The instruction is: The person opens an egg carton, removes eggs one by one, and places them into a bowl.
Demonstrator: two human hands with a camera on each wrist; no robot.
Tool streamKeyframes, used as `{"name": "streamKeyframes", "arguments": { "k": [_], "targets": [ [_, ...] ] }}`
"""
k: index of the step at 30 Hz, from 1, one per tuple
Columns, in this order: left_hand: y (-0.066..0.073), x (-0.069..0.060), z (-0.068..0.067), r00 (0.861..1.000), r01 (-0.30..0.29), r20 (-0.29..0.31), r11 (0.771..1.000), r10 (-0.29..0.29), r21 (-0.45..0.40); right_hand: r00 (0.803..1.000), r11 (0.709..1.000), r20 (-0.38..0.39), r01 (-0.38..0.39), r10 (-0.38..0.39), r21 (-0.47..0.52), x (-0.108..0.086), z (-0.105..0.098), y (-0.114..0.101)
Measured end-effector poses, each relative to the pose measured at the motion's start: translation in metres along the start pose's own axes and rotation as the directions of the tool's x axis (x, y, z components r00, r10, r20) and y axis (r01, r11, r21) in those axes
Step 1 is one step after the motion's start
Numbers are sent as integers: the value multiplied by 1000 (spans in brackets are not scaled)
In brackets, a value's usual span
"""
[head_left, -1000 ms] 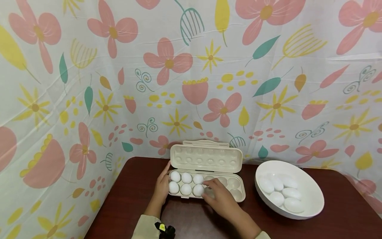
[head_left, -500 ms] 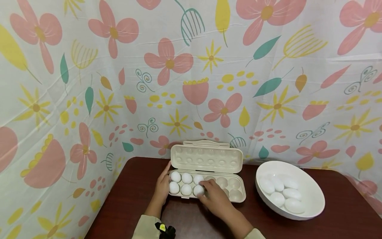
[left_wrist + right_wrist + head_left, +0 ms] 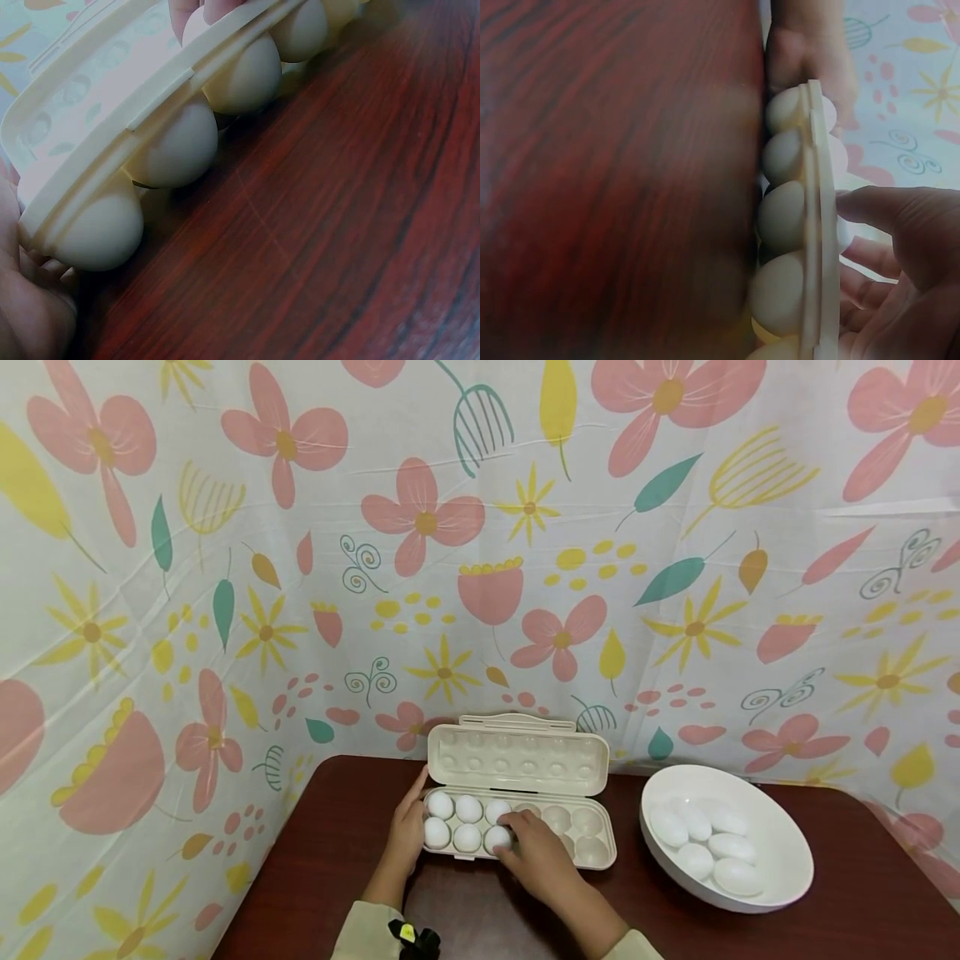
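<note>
An egg carton (image 3: 557,819) lies with its lid (image 3: 517,760) raised; the left half of its tray holds several white eggs, in two rows. Against the carton's left end rests my left hand (image 3: 407,837), a finger extended along the side; its fingers (image 3: 36,289) show beside the end cup. My right hand (image 3: 542,853) is over the middle, thumb and fingers round the front-row egg (image 3: 496,837) nearest the unfilled cups. In the right wrist view the thumb of the right hand (image 3: 907,262) touches the carton rim (image 3: 826,225).
To the carton's right a large white bowl (image 3: 787,852) holds several more white eggs. Both stand on a dark red-brown table (image 3: 315,877). Behind it hangs a flower-patterned cloth (image 3: 480,635). A black strap item (image 3: 425,943) is at the left sleeve.
My right hand has moved slightly left, over the front-row egg, and its fingers have come closer round it. My left hand, the carton and the bowl have stayed in place.
</note>
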State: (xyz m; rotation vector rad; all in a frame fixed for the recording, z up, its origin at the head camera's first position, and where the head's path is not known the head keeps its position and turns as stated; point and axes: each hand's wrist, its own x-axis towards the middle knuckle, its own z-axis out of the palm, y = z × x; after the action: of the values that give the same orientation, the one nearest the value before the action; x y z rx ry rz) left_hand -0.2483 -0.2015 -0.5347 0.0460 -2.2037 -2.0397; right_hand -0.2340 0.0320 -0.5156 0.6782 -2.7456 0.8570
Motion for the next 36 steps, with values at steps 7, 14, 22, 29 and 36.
{"name": "streamKeyframes", "arguments": {
  "k": [7,14,22,29,36],
  "targets": [
    [2,-1,0,1000,1,-2,1000,-1,2,1000,1000,-17,0,0,6,-1,-1,0],
    [0,-1,0,1000,-4,4,1000,3,3,998,1000,-62,4,-4,2,-3,-1,-2],
    [0,-1,0,1000,6,-3,1000,-6,-1,995,1000,-104,3,0,27,-6,-6,-4],
    [0,0,0,1000,3,-1,1000,-3,6,997,998,-81,3,2,60,-7,-11,-5],
    [2,0,0,1000,3,6,1000,-3,9,997,996,-71,-20,26,86,-6,-14,-4]
  ]
}}
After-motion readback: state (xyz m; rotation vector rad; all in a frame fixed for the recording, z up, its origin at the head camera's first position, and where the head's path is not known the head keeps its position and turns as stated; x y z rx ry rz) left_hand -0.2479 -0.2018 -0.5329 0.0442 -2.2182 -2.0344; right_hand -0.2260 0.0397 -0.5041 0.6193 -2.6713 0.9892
